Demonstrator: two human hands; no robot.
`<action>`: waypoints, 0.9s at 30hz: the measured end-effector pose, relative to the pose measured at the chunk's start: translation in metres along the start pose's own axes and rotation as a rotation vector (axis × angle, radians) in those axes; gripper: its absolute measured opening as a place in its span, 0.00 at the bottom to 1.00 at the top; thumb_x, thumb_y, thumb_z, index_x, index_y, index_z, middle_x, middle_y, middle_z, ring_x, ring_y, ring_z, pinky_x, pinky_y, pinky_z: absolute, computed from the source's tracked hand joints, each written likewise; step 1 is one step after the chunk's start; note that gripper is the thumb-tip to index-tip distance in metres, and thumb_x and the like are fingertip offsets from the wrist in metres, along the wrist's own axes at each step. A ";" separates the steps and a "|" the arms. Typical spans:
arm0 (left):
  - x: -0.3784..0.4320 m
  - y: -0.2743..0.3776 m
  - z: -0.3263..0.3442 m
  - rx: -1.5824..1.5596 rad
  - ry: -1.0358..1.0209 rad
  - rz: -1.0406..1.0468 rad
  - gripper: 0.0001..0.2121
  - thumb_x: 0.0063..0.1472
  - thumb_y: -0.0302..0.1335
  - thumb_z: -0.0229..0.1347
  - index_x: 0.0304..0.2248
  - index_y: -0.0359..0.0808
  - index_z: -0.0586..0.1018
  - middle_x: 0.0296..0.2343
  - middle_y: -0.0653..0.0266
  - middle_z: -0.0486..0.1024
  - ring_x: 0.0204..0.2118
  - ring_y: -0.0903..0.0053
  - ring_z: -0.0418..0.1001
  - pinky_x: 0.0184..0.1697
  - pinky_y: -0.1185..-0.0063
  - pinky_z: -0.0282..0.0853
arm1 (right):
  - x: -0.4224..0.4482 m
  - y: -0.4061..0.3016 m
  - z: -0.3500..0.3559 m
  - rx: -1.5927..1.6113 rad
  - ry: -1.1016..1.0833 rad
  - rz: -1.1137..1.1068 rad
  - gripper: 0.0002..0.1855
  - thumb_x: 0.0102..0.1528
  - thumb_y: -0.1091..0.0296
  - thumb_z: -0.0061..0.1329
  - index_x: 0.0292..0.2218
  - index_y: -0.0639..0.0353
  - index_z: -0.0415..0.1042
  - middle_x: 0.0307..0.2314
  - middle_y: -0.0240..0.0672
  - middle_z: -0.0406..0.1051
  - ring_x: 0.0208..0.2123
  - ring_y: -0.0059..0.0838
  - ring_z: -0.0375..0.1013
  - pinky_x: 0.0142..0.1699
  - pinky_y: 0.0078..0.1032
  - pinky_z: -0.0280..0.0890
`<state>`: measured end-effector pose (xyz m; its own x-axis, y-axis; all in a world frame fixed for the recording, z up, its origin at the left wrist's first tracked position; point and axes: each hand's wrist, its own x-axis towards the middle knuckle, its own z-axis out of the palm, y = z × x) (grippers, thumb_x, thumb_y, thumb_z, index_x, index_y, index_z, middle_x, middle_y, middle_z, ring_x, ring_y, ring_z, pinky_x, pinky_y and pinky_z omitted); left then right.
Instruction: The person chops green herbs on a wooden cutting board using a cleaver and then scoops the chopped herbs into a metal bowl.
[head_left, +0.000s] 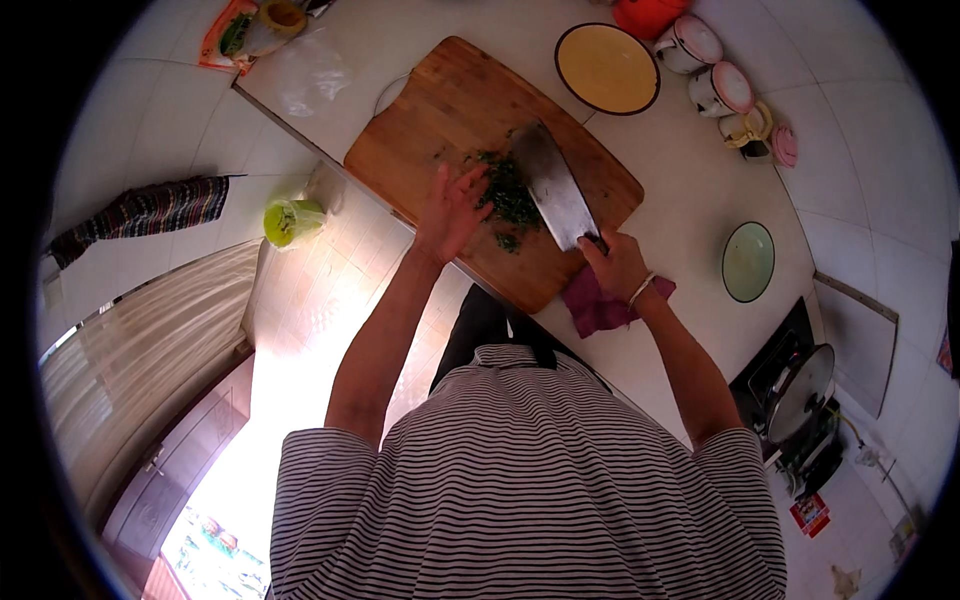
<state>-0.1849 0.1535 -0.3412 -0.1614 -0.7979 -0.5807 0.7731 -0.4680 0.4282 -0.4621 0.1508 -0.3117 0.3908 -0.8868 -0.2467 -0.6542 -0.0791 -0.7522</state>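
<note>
My right hand (616, 264) grips the short dark handle of a cleaver (553, 184). Its broad steel blade lies tilted over the wooden cutting board (442, 94), along the right side of a heap of chopped green herbs (508, 191). To the left of that heap is my left hand (451, 214), holding nothing, fingers spread and fingertips close to the greens. Whether those fingertips touch the herbs, I cannot tell. Small green bits lie scattered around the pile. Under my right wrist, a folded purple cloth (600, 300) rests by the board's edge.
A yellow enamel basin (607, 69) stands behind the board, with white enamel mugs (721, 88) beyond it. On the right are a green bowl (748, 262) and a glass-lidded pan (801, 394). A clear plastic bag (311, 75) lies left; a lime-green bin (289, 223) stands on the floor.
</note>
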 end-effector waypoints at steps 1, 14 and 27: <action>0.001 -0.001 -0.003 -0.001 0.000 0.000 0.35 0.60 0.56 0.33 0.54 0.31 0.59 0.53 0.59 0.57 0.60 0.72 0.42 0.60 0.67 0.33 | -0.003 -0.002 0.002 0.000 -0.001 0.000 0.17 0.50 0.61 0.48 0.22 0.67 0.63 0.19 0.54 0.65 0.24 0.55 0.66 0.27 0.41 0.59; -0.003 -0.007 -0.005 -0.361 -0.354 -0.101 0.37 0.60 0.57 0.26 0.48 0.30 0.65 0.48 0.56 0.63 0.52 0.70 0.55 0.55 0.66 0.44 | -0.014 0.011 0.026 0.502 -0.286 0.480 0.14 0.53 0.60 0.47 0.26 0.64 0.69 0.11 0.30 0.61 0.09 0.21 0.61 0.15 0.23 0.57; -0.021 0.026 0.015 1.460 0.140 0.811 0.21 0.55 0.28 0.55 0.48 0.33 0.67 0.45 0.55 0.67 0.50 0.63 0.63 0.52 0.73 0.58 | 0.003 0.002 -0.005 -0.509 -0.164 -0.082 0.13 0.56 0.58 0.40 0.28 0.57 0.68 0.20 0.44 0.70 0.23 0.46 0.70 0.28 0.40 0.63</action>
<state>-0.1701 0.1524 -0.3072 0.0809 -0.9936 0.0795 -0.5696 0.0194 0.8217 -0.4655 0.1457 -0.3103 0.5235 -0.7886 -0.3225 -0.8322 -0.3922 -0.3919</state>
